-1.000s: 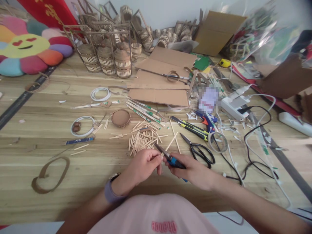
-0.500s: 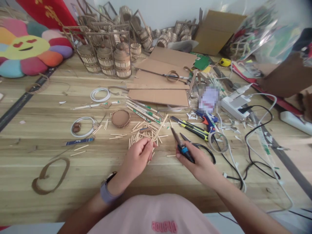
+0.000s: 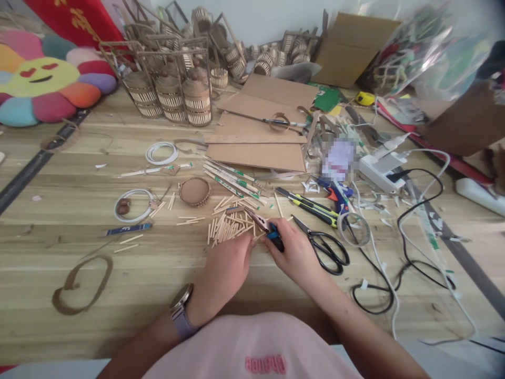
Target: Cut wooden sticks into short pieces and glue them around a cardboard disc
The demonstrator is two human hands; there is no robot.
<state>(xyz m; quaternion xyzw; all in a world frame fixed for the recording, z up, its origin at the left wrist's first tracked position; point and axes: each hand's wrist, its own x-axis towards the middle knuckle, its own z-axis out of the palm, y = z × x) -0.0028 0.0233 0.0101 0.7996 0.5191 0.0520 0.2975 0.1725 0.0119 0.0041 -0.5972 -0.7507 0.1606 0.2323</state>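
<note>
My right hand (image 3: pixel 294 250) is closed around pliers (image 3: pixel 258 220) with blue and black handles, their jaws pointing up and left over the sticks. Close beside it, my left hand (image 3: pixel 229 266) is closed with its fingertips pinching a thin wooden stick (image 3: pixel 258 237), which shows between the two hands. Its other end is hidden by the fingers. Just beyond lies a heap of short cut sticks (image 3: pixel 226 229). Left of the heap sits a small round basket base (image 3: pixel 195 192) with a brown bottom. Black-handled scissors (image 3: pixel 327 250) lie right of my right hand.
Yellow-black utility knives (image 3: pixel 311 206), a blue glue gun (image 3: pixel 337 193) and a tape roll (image 3: pixel 354 229) lie to the right, near a power strip (image 3: pixel 381 172) and cables. Cardboard sheets (image 3: pixel 256 155), longer sticks (image 3: pixel 229 181) and lidded stick baskets (image 3: pixel 197 102) stand farther back.
My right hand has moved left with the pliers, up to my left hand. The left hand has turned over, and the stick has swung down from its upright slant. The scissors are now uncovered.
</note>
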